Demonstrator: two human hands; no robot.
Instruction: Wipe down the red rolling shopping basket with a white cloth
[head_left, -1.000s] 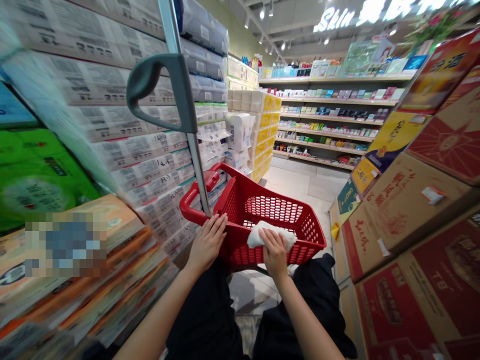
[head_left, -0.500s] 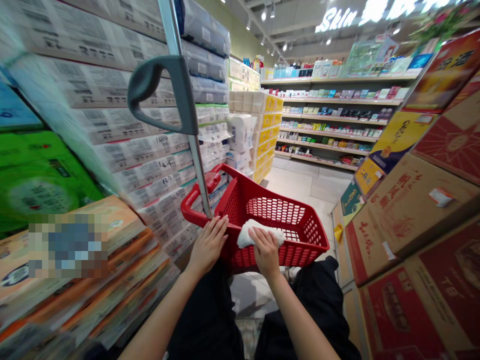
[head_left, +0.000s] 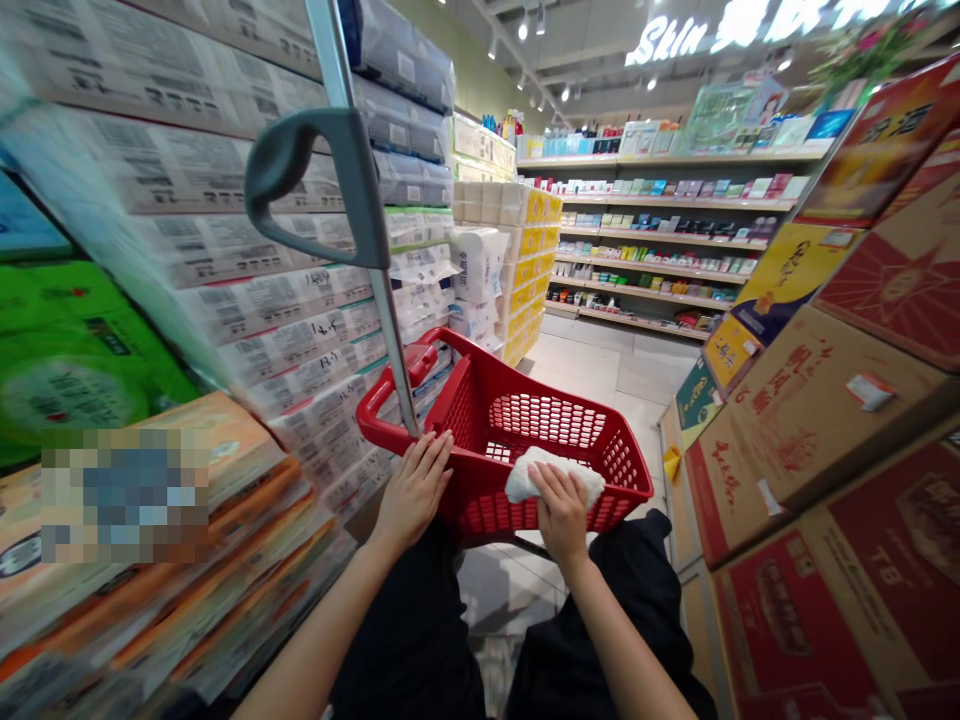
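A red rolling shopping basket point(head_left: 551, 415) with lattice sides stands in front of my knees. From its left end a metal pole rises to a grey loop handle point(head_left: 367, 190). My left hand point(head_left: 415, 482) lies on the near rim by the foot of the pole, its fingers stretched out flat; the thumb is hidden. My right hand point(head_left: 562, 510) is closed over a white, fluffy cloth point(head_left: 525, 476) and presses it on the near rim, right of the middle. Part of the cloth is covered by the fingers.
Wrapped paper packs point(head_left: 285, 330) are stacked high on the left, with orange packs point(head_left: 247, 500) lower down. Cardboard cartons point(head_left: 810, 400) line the right side close to my knee. Beyond the basket, tiled floor point(head_left: 581, 350) leads to shelves of small boxes point(head_left: 667, 205).
My right hand has slid the cloth rightward along the near rim, toward the basket's far right end. The left hand stays on the rim. The whole view has shifted slightly.
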